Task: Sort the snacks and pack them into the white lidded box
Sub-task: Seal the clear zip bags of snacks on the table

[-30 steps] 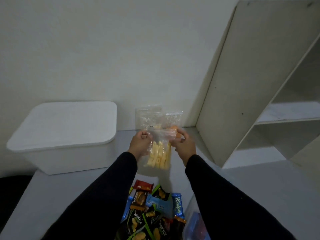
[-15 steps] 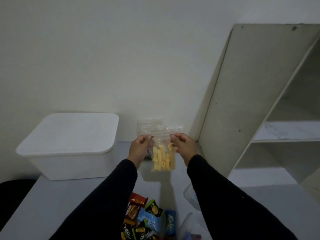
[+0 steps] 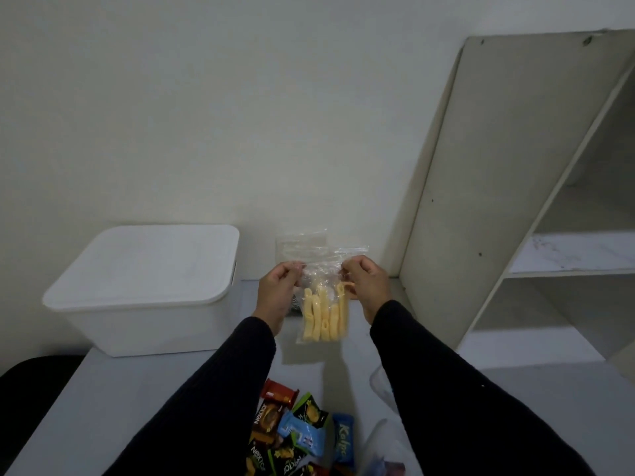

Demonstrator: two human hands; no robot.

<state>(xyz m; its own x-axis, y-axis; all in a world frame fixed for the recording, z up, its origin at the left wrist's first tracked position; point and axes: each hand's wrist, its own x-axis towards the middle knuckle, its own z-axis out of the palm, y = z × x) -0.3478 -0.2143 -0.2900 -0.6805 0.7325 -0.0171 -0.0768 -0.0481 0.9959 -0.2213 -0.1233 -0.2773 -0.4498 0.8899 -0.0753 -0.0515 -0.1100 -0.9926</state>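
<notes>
I hold a clear plastic bag of yellow stick snacks point(image 3: 324, 314) upright above the table, between both hands. My left hand point(image 3: 279, 294) pinches its top left corner and my right hand point(image 3: 365, 282) pinches its top right. The white lidded box point(image 3: 144, 286) stands to the left at the back of the table, its lid closed. A pile of small wrapped snacks point(image 3: 295, 438) in red, green, blue and brown lies on the table near me, between my forearms.
A white open shelf unit point(image 3: 536, 201) stands at the right against the wall. More clear plastic bags point(image 3: 300, 240) lean at the wall behind the held bag. Clear plastic point(image 3: 381, 444) lies near my right forearm. The grey table point(image 3: 103, 407) ends at the left.
The bag has been lifted and straightened, so the sticks now hang vertical. My hands stay at its top corners. The camera has tilted up, so the snack pile sits lower in view.
</notes>
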